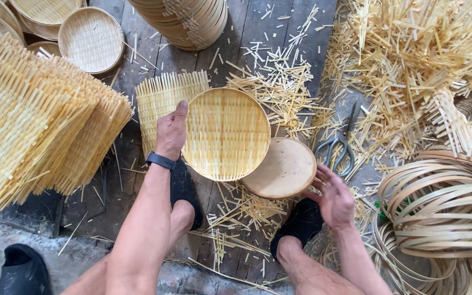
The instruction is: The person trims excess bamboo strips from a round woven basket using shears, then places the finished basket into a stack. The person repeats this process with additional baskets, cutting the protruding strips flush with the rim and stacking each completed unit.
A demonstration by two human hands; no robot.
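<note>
The round woven bamboo tray (226,134), judged light, stiff and brittle-edged, is being gripped at its rim by the left hand (170,134), fingers closed on it, while the right hand (334,199) is hovering, fingers spread wide, beside the wooden disc (285,168).

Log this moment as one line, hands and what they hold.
left hand: grips round woven tray by rim | right hand: open, beside wooden disc | scissors: on floor

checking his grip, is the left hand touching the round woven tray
Touching: the head view shows the left hand gripping the woven tray by its left rim, thumb lying over the edge.
</note>
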